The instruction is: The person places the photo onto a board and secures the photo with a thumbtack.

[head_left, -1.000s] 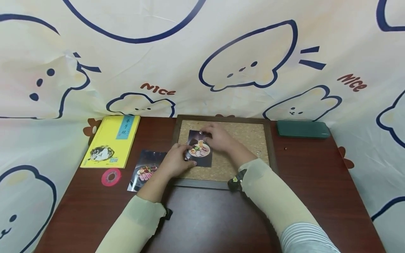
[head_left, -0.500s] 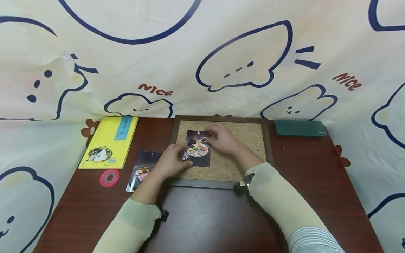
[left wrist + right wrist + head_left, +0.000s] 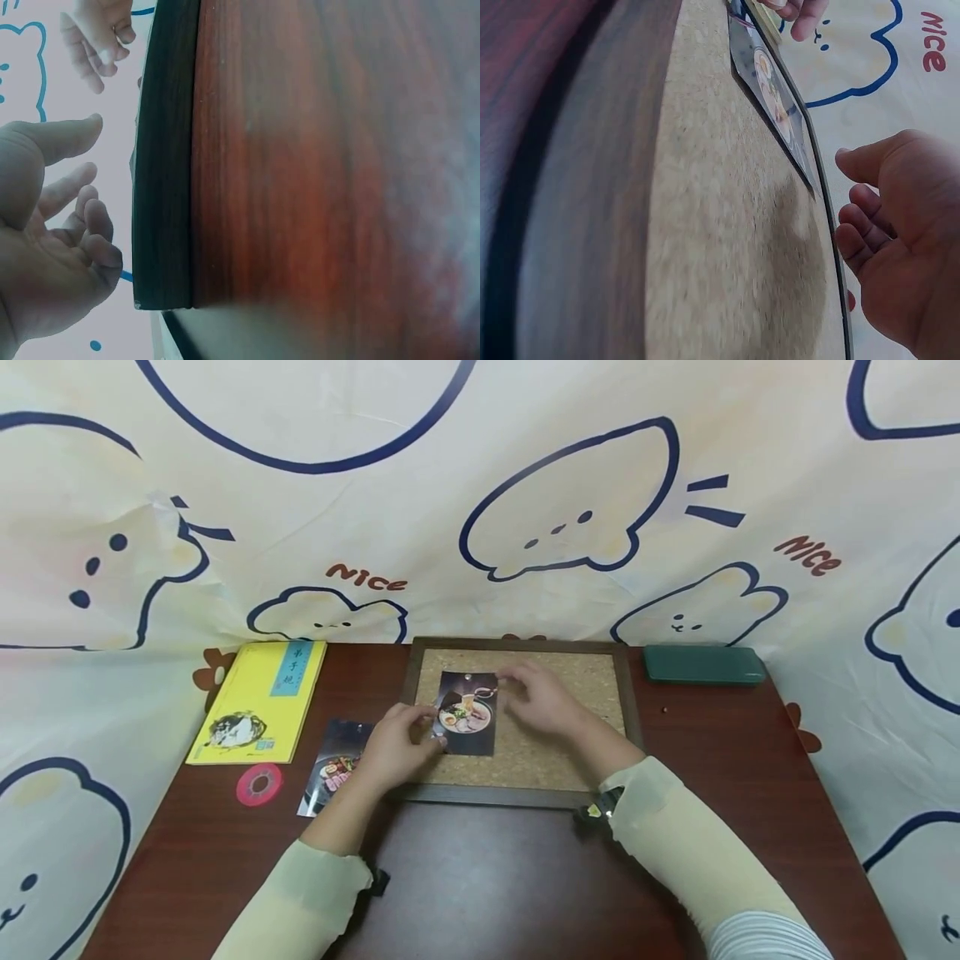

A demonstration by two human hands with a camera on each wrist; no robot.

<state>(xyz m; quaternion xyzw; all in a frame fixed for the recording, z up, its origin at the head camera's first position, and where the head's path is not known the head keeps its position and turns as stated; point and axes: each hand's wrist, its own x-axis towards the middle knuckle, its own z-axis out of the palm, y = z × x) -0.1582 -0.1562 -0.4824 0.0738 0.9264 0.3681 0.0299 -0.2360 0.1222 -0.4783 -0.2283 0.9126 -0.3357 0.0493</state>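
A photo of a noodle bowl [image 3: 467, 717] lies on the framed cork board [image 3: 517, 770], with a small shiny pin [image 3: 468, 677] at its top edge. My left hand [image 3: 393, 747] is at the photo's left edge, thumb and forefinger apart; whether they touch it I cannot tell. In the left wrist view that left hand [image 3: 56, 251] has loosely bent fingers and nothing visible in them. Just off the photo's upper right side hovers my right hand [image 3: 543, 700]. The right wrist view has this right hand [image 3: 907, 244] holding nothing, fingers relaxed.
A second food photo [image 3: 330, 768] lies left of the board, partly behind my left forearm. Further left are a pink tape roll [image 3: 243, 785] and a yellow book [image 3: 255, 693]. A green case [image 3: 703, 665] sits at the back right, a tiny object [image 3: 664, 710] before it.
My right hand has drawn away to the right from the photo's upper part. The left hand has shifted slightly left. The photo stays in place on the board.
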